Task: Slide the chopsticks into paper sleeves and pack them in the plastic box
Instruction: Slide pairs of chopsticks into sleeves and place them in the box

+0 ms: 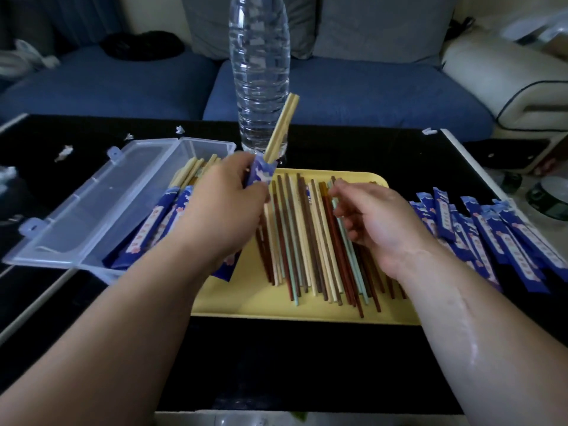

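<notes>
My left hand [224, 204] grips a blue paper sleeve [261, 172] with a pale chopstick pair [282, 127] sticking up out of its top, held above the left edge of the yellow tray [246, 302]. Several loose chopsticks [310, 241] in brown, red, cream and light green lie on the tray. My right hand [375, 219] hovers over them with fingers loosely curled, its fingertips at their far ends, holding nothing. The clear plastic box [101, 195] stands open at the left, with several sleeved pairs [166, 216] inside.
A pile of empty blue sleeves [491, 235] lies right of the tray. A clear water bottle [261, 72] stands behind the tray. Paper scraps [64, 152] dot the black table. A blue sofa [353, 93] sits beyond; a dark round tin [550, 198] is at far right.
</notes>
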